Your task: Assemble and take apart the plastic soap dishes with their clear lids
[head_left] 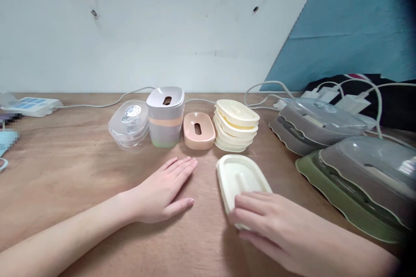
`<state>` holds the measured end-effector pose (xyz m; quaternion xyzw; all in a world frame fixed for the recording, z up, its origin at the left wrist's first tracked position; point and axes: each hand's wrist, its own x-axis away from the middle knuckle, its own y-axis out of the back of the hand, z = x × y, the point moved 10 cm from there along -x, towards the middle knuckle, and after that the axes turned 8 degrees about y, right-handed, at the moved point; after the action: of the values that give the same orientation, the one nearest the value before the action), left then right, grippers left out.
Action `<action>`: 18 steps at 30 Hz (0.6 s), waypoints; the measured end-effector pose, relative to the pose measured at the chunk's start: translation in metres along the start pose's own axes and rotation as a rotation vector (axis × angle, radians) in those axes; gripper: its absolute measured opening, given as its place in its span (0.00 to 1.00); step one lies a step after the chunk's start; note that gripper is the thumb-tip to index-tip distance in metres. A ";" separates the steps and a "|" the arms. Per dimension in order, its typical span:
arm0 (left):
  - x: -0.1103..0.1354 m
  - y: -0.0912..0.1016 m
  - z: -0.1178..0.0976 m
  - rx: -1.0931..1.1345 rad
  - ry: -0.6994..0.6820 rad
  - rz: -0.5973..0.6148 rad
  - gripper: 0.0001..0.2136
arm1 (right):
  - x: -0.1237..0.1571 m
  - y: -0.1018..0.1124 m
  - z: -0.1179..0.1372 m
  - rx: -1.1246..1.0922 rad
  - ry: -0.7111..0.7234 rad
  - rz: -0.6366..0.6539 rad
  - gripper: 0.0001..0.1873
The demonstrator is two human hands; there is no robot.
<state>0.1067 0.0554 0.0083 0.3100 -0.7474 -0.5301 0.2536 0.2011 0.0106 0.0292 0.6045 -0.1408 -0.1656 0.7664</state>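
Note:
My left hand (164, 190) lies flat on the wooden tabletop with its fingers stretched out, holding nothing. On the right, my right hand (260, 220) grips the near end of a cream plastic lid (238, 175), which is oval with a raised ridge in its middle. The lid is tilted, and my fingers hide its near edge. Just behind it stands a stack of similar cream lids (237, 123). Left of that stack sits a low peach box with a slotted top (199, 132), beside a taller lilac stack (165, 117) with a peach band and a slotted top.
Clear plastic lids (128, 125) are stacked at the left of the row. Large grey and green containers with clear covers (338, 121) crowd the right side. White cables and a power strip (30, 106) run along the wall.

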 end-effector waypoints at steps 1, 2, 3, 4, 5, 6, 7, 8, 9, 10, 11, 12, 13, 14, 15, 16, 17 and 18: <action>0.001 0.001 0.000 0.024 -0.003 -0.019 0.32 | -0.001 0.000 0.008 -0.008 0.066 0.005 0.09; 0.001 0.003 0.001 0.050 -0.007 -0.047 0.34 | -0.002 0.001 0.015 -0.016 0.129 -0.003 0.10; 0.002 0.006 0.002 0.075 -0.012 -0.080 0.36 | -0.003 0.002 0.019 -0.020 0.177 -0.024 0.11; 0.003 0.008 0.002 0.100 -0.019 -0.114 0.38 | -0.003 0.005 0.020 -0.017 0.208 -0.054 0.12; 0.003 0.010 0.002 0.121 -0.031 -0.143 0.40 | -0.003 0.008 0.018 -0.009 0.225 -0.085 0.13; 0.004 0.011 0.002 0.135 -0.041 -0.161 0.41 | -0.003 0.010 0.014 0.003 0.228 -0.112 0.14; 0.004 0.011 0.002 0.141 -0.047 -0.169 0.41 | -0.003 0.012 0.009 0.017 0.227 -0.139 0.15; 0.003 0.010 0.002 0.138 -0.050 -0.170 0.40 | -0.003 0.014 0.004 0.039 0.223 -0.169 0.16; 0.003 0.010 0.002 0.129 -0.046 -0.172 0.38 | -0.002 0.016 -0.001 0.065 0.212 -0.202 0.16; 0.002 0.011 0.004 0.116 -0.032 -0.181 0.36 | -0.001 0.018 -0.007 0.090 0.192 -0.241 0.16; 0.001 0.012 0.006 0.104 -0.011 -0.198 0.34 | 0.000 0.021 -0.013 0.111 0.162 -0.283 0.15; 0.001 0.014 0.008 0.098 0.014 -0.219 0.32 | 0.002 0.022 -0.020 0.122 0.119 -0.324 0.14; 0.001 0.016 0.010 0.100 0.036 -0.238 0.31 | 0.003 0.023 -0.027 0.117 0.066 -0.357 0.12; 0.001 0.018 0.013 0.109 0.055 -0.253 0.31 | 0.005 0.022 -0.035 0.094 0.006 -0.381 0.11; 0.001 0.020 0.015 0.121 0.071 -0.268 0.32 | 0.006 0.020 -0.042 0.060 -0.052 -0.395 0.10; 0.001 0.021 0.016 0.129 0.082 -0.281 0.33 | 0.007 0.017 -0.049 0.022 -0.104 -0.398 0.13; 0.001 0.022 0.017 0.128 0.088 -0.295 0.34 | 0.007 0.014 -0.054 -0.009 -0.147 -0.390 0.17; 0.002 0.022 0.017 0.116 0.089 -0.302 0.35 | 0.007 0.011 -0.057 -0.030 -0.176 -0.377 0.20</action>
<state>0.0890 0.0708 0.0243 0.4561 -0.7097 -0.5038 0.1857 0.2325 0.0603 0.0264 0.5921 -0.0890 -0.3604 0.7153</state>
